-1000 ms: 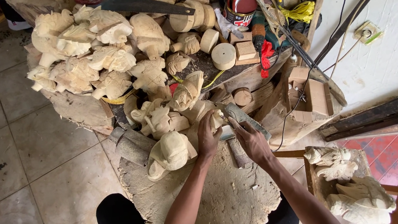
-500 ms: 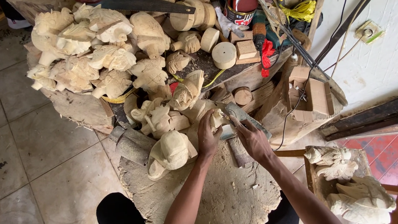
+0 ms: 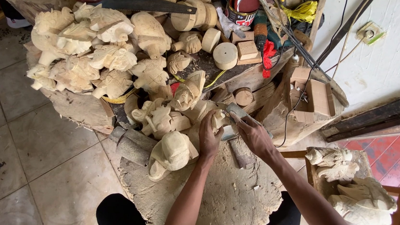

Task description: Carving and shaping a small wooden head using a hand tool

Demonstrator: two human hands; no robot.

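Hands meet at the centre of the rough round stump surface (image 3: 227,206). Your left hand (image 3: 209,138) is wrapped round a small pale carved wood piece (image 3: 218,119), pressed vs. the stump's upper edge. Your right hand (image 3: 255,136) grips a flat grey metal blade tool (image 3: 235,110), tip touching the carving. Just left lies a bigger pale carved wooden head (image 3: 171,153); behind, a heap of unfinished pale wood carvings (image 3: 103,58) w/ a dark handsaw (image 3: 149,2) on top.

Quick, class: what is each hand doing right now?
Left hand: closed around a pale wooden carving.
Right hand: closed on a flat metal blade tool.
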